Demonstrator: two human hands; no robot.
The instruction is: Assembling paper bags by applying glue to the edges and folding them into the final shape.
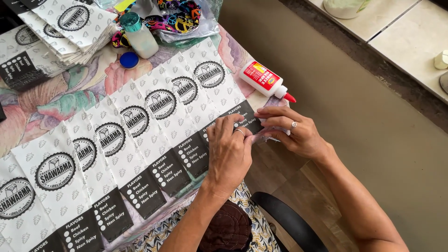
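A row of several overlapping white printed paper sleeves (154, 121) with round black logos and black bottom bands lies diagonally across the table. My left hand (228, 151) presses flat on the black end of the rightmost sleeve (219, 84). My right hand (291, 130), with a ring on one finger, pinches the folded edge of that same sleeve at the table's corner. Just beyond my right hand, a white glue bottle (265, 80) with a red label and red tip lies on its side.
A stack of more printed sleeves (60, 32) sits at the back left. A small bottle with a teal cap (138, 35) and a blue lid (129, 59) stand behind the row, near a colourful bag (179, 18). A black chair edge (289, 219) is below.
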